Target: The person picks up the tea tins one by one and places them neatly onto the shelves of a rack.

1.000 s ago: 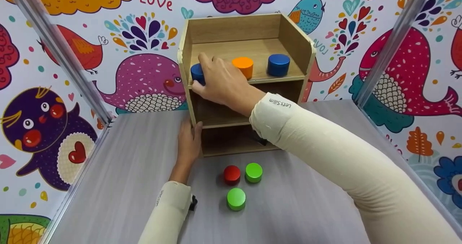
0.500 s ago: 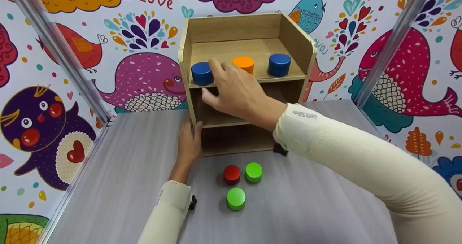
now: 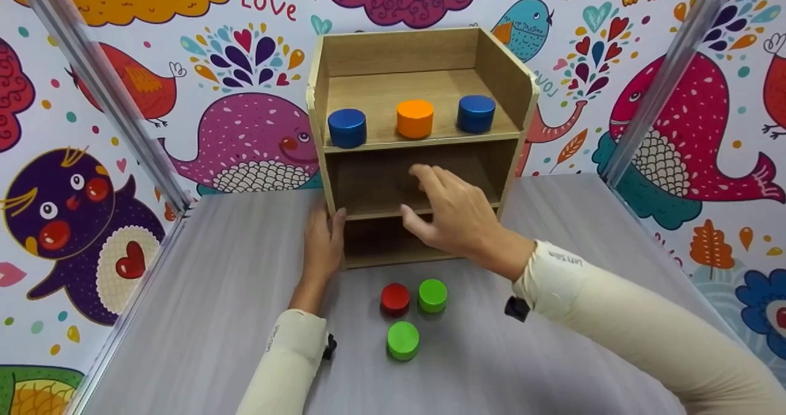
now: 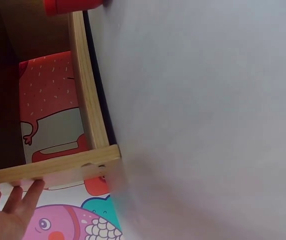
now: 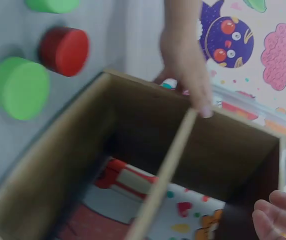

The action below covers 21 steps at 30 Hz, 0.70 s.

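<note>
Bright cartoon animals cover the wall [image 3: 258, 135] behind a grey table [image 3: 233, 292], and on this table I see a wooden shelf [image 3: 399, 82]. On its top board, along the front edge, stand one blue block [image 3: 347, 129], one orange block [image 3: 415, 120] and another blue block [image 3: 476, 115]. Before the shelf, a red block [image 3: 395, 299] sits just beside a green block [image 3: 433, 296], with a second green block [image 3: 403, 341] nearer to the person. The left hand [image 3: 322, 243] rests its rather straight fingers against the shelf's outer side. The right hand [image 3: 457, 215] is before the middle compartment, fingers loosely bent, thumb well apart, holding nothing. I judge these round blocks hard and probably light; their smooth sides may slip, so thumb and fingers should take opposite sides. The shelf seems stiff; its side panel offers a good hold.
</note>
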Motion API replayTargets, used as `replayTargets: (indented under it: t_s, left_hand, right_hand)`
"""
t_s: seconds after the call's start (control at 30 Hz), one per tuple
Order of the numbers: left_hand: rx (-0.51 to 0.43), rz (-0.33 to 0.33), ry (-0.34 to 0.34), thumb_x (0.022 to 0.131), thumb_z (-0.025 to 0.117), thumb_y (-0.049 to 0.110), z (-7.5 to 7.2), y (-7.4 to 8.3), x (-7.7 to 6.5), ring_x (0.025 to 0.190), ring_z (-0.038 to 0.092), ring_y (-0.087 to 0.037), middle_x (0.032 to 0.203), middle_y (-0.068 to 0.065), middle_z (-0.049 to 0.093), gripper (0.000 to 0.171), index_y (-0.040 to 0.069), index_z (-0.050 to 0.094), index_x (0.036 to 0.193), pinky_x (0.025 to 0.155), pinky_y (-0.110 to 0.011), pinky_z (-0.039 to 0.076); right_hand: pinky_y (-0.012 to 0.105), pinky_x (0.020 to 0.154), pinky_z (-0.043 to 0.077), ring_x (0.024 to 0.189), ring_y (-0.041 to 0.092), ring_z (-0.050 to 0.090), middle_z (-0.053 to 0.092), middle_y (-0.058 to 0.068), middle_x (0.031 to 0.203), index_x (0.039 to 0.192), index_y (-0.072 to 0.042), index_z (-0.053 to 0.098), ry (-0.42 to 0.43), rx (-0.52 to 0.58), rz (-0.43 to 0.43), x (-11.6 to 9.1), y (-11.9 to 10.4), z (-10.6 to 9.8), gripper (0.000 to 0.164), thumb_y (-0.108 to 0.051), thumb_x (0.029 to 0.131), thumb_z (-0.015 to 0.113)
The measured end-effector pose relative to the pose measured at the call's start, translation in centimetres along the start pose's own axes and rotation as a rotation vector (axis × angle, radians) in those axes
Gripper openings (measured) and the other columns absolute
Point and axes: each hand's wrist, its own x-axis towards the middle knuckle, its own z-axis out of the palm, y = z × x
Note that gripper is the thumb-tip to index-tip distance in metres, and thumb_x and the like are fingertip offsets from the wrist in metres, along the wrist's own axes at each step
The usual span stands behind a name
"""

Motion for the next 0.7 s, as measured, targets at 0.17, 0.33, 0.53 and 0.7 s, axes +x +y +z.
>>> replayTargets:
  t_s: [0.17, 0.33, 0.53, 0.7]
  left_hand:
    - [0.0, 0.009, 0.013, 0.107, 0.054, 0.026, 0.1, 0.0, 0.0, 0.116, 0.057, -0.038, 0.122, -0.023, 0.059, 0.047, -0.002, 0.05, 0.144, 0.102, -0.054, 0.044]
    - [0.003, 0.02, 0.014, 0.107, 0.055, 0.027, 0.2, 0.2, -0.2, 0.111, 0.057, -0.036, 0.116, -0.022, 0.06, 0.043, -0.003, 0.053, 0.138, 0.099, -0.053, 0.044]
    - [0.017, 0.053, 0.029, 0.107, 0.055, 0.024, 0.1, 0.2, -0.1, 0.106, 0.057, -0.035, 0.112, -0.02, 0.059, 0.032, -0.002, 0.057, 0.124, 0.096, -0.052, 0.044]
    - [0.022, 0.053, 0.031, 0.107, 0.054, 0.025, 0.1, 0.2, 0.0, 0.107, 0.057, -0.034, 0.114, -0.019, 0.059, 0.034, -0.002, 0.057, 0.128, 0.097, -0.052, 0.045]
  right_hand:
    - [0.031, 0.068, 0.057, 0.079, 0.018, 0.06, 0.066, 0.007, 0.101, 0.129, -0.009, 0.057, -0.003, -0.003, 0.038, -2.7, 1.6, 1.6, 0.048, -0.039, 0.093, 0.066]
    - [0.035, 0.072, 0.058, 0.084, 0.02, 0.063, 0.066, 0.007, 0.101, 0.129, -0.009, 0.059, -0.004, -0.011, 0.053, -5.6, 3.3, 2.9, 0.048, -0.038, 0.093, 0.067]
    - [0.038, 0.077, 0.059, 0.092, 0.021, 0.066, 0.066, 0.006, 0.107, 0.129, -0.01, 0.061, -0.036, -0.006, 0.055, -8.8, 4.9, 4.9, 0.049, -0.039, 0.091, 0.069]
    - [0.037, 0.072, 0.058, 0.086, 0.019, 0.064, 0.064, 0.004, 0.104, 0.128, -0.012, 0.061, -0.075, -0.011, 0.046, -11.3, 5.4, 6.8, 0.048, -0.04, 0.09, 0.07]
